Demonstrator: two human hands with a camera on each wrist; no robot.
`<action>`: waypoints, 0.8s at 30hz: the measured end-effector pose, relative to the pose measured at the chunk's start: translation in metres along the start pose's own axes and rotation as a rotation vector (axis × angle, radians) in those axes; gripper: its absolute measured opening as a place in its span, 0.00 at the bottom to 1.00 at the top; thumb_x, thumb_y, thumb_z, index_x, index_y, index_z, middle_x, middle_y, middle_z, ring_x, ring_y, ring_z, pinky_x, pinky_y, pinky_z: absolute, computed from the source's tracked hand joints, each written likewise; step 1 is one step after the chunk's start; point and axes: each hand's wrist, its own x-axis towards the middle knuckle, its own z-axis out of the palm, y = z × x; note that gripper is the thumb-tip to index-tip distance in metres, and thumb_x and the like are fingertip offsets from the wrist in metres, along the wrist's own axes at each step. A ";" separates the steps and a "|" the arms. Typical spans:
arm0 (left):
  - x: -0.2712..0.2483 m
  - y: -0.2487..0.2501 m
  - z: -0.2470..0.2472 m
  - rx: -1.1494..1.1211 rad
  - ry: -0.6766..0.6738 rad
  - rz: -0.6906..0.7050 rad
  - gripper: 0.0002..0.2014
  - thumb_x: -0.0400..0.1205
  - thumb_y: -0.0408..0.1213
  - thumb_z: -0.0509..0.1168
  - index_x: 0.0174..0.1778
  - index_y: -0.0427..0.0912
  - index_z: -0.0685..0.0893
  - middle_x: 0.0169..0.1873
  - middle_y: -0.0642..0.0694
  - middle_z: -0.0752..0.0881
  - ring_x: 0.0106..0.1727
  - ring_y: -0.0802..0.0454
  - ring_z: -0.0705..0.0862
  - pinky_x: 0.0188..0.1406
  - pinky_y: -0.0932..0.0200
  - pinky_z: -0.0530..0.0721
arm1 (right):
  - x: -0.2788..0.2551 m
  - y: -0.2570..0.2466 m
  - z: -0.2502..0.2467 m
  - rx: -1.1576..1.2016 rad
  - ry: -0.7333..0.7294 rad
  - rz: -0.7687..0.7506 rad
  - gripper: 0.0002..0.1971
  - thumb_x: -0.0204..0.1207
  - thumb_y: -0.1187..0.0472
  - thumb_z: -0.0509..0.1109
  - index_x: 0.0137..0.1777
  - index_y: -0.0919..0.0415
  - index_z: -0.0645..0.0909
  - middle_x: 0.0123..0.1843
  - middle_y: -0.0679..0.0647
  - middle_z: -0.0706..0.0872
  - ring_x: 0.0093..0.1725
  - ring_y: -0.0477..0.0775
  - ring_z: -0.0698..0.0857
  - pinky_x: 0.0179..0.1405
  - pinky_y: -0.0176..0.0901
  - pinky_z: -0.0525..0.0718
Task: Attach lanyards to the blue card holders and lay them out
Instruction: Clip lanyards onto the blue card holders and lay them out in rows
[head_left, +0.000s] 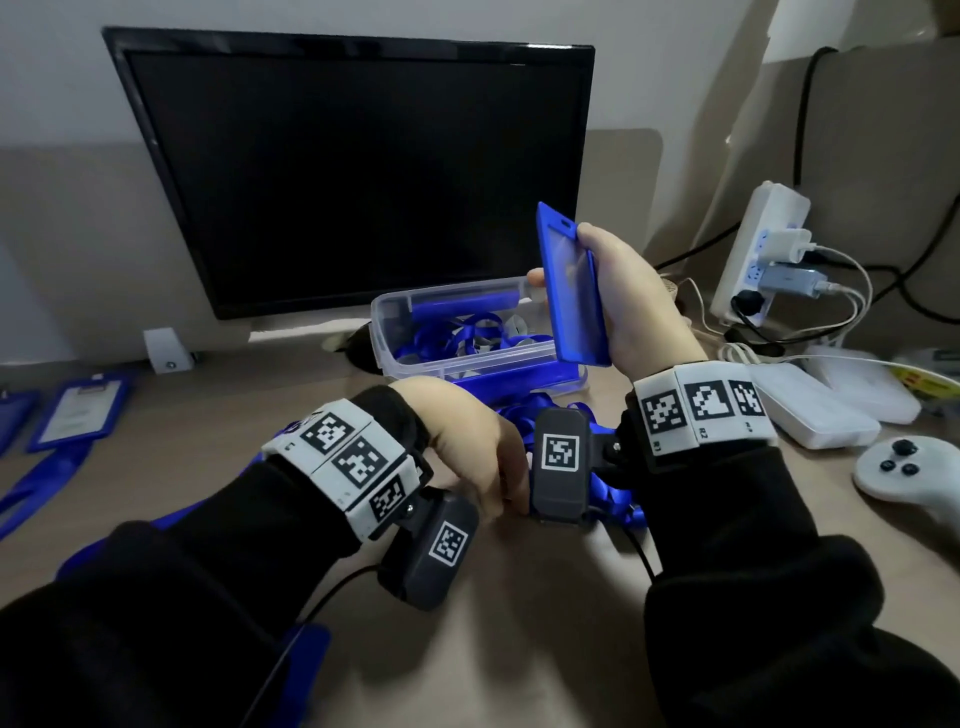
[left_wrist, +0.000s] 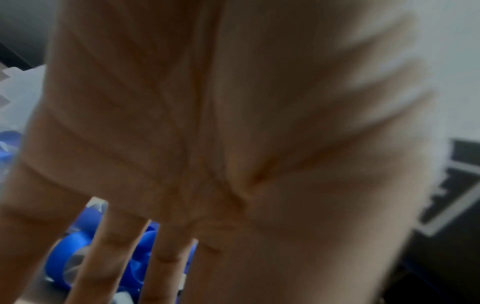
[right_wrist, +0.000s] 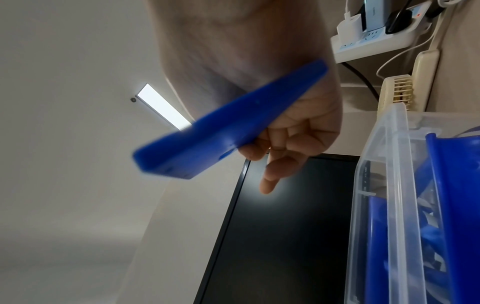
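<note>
The right hand (head_left: 631, 301) has its grip closed around a blue holder (head_left: 571, 286), held upright above the clear box (head_left: 457, 338) of lanyards (head_left: 457, 332). The left hand (head_left: 467, 441) reaches down to loose lanyards on the desk (head_left: 519, 597), fingers (left_wrist: 111, 257) straight and spread. Finished holders (head_left: 78, 410) lie far left.
</note>
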 end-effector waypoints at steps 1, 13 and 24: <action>0.001 0.001 0.000 0.023 0.015 0.004 0.21 0.80 0.32 0.67 0.70 0.45 0.78 0.64 0.47 0.82 0.62 0.48 0.81 0.55 0.60 0.82 | -0.001 -0.001 0.000 0.002 -0.004 -0.008 0.16 0.83 0.46 0.57 0.48 0.55 0.80 0.51 0.57 0.87 0.44 0.53 0.85 0.42 0.43 0.84; -0.020 -0.014 -0.009 -0.128 0.276 0.111 0.10 0.79 0.34 0.68 0.42 0.57 0.86 0.35 0.63 0.88 0.40 0.66 0.84 0.44 0.72 0.80 | -0.015 -0.010 0.002 0.007 -0.023 -0.045 0.15 0.83 0.45 0.57 0.46 0.53 0.79 0.57 0.60 0.89 0.41 0.50 0.85 0.38 0.41 0.83; -0.041 -0.012 -0.045 -0.743 1.242 0.504 0.13 0.76 0.26 0.71 0.48 0.47 0.77 0.54 0.43 0.83 0.47 0.49 0.90 0.44 0.57 0.89 | -0.024 -0.018 0.000 0.113 -0.120 -0.088 0.16 0.83 0.46 0.56 0.48 0.55 0.81 0.44 0.54 0.90 0.40 0.51 0.86 0.29 0.33 0.83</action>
